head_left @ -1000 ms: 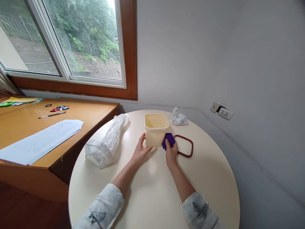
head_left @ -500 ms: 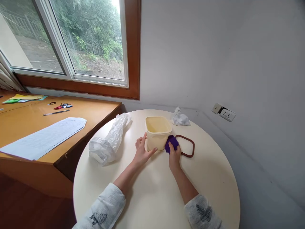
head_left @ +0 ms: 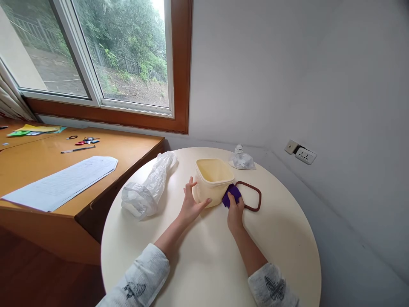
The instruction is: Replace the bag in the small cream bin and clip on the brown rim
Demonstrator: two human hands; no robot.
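Observation:
A cream plastic container point(head_left: 209, 194), squarish with rounded corners and an open top, stands upright on the round table. My left hand point(head_left: 191, 204) spans its front left corner, the thumb on the front wall and the other fingers spread at the left side. Pinched in my right hand point(head_left: 235, 212) is a crumpled purple cloth point(head_left: 231, 195), which presses against the container's lower right side. Just right of the cloth lies a brown rounded-square ring point(head_left: 259, 198), flat on the table and partly hidden by my right hand.
On the left of the round table point(head_left: 211, 264) lies a crumpled clear plastic bag point(head_left: 150, 187). A small knotted bag point(head_left: 242, 160) sits at the back near the wall. The wooden desk point(head_left: 128, 147) at left carries papers point(head_left: 64, 183), a pen point(head_left: 78, 149) and keys point(head_left: 89, 140).
The container has turned a little and shifted slightly right and nearer me. My left index finger has lifted somewhat along its side. The purple cloth moved slightly right with my right hand.

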